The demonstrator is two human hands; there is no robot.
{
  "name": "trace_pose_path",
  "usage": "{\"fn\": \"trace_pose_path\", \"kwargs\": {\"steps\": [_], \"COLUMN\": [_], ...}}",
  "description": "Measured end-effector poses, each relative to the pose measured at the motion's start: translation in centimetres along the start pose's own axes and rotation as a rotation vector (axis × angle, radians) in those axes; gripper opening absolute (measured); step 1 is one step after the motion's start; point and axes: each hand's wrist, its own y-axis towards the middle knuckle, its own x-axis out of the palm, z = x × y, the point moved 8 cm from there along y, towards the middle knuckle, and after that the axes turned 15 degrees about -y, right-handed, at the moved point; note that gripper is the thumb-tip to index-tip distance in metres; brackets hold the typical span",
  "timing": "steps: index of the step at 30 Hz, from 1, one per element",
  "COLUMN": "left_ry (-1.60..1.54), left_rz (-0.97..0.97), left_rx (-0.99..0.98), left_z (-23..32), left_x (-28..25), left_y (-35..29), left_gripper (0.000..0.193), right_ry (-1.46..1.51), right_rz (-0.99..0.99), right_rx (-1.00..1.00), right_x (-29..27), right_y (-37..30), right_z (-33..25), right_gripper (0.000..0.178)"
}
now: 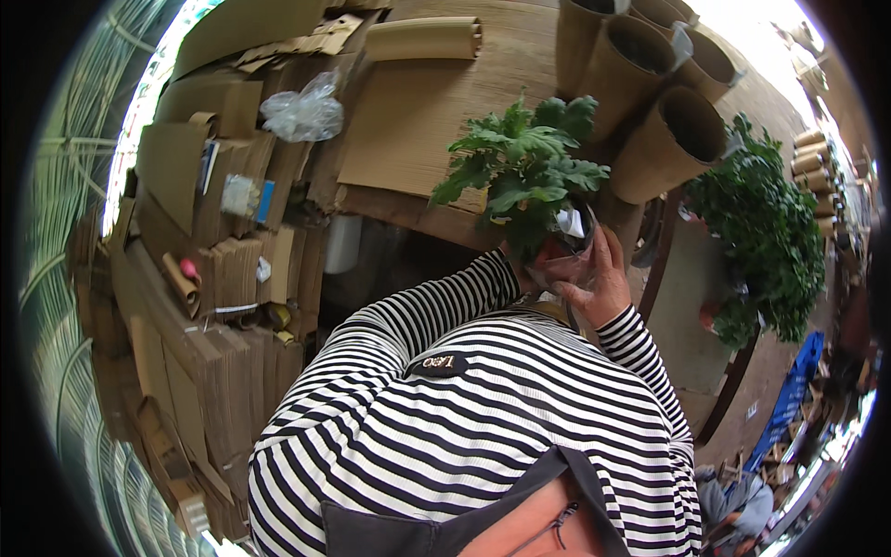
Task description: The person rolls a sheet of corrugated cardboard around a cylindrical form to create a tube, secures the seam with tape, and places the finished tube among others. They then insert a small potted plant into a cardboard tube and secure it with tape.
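Note:
Close to my chest is a potted plant with broad, lobed green leaves (pixel 529 167). Clear plastic wraps its reddish pot (pixel 564 265), and a small white tag (pixel 570 223) shows at the rim. My right hand (pixel 601 278) grips the pot from the right side, thumb toward me and fingers on the far side. On the left, only a sliver of my left hand (pixel 522 271) shows against the pot; leaves and the pot hide its fingers. The plant tilts to the left, its leaves over the near edge of the wooden table.
Tall brown cardboard tubes (pixel 670 144) stand at the far right of the table. A cardboard sheet (pixel 399 130) and a rolled sheet (pixel 424 39) lie on it. Stacked flat cardboard (pixel 232 269) and a crumpled clear bag (pixel 304 107) are at left. More leafy plants (pixel 766 232) stand at right.

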Motion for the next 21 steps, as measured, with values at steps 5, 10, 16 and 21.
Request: {"fn": "trace_pose_path", "kwargs": {"steps": [5, 10, 16, 21], "left_ry": [0.109, 0.223, 0.115, 0.053], "left_rz": [0.133, 0.335, 0.612, 0.461], "left_rx": [0.219, 0.455, 0.631, 0.631], "left_z": [2.9, 3.9, 12.4, 21.3], "left_x": [-3.3, -0.4, -8.7, -6.8], "left_y": [-3.9, -7.2, -8.5, -8.5], "left_gripper": [0.050, 0.051, 0.046, 0.044], "right_ry": [0.156, 0.363, 0.509, 0.670], "right_rz": [-0.153, -0.202, -0.521, -0.417], "right_rx": [-0.105, -0.143, 0.046, -0.020], "right_x": [4.9, 6.8, 12.7, 16.0], "right_y": [4.2, 6.6, 10.8, 19.0], "right_z": [-1.9, -2.8, -3.2, -8.3], "right_gripper": [0.117, 0.104, 0.087, 0.087]}}
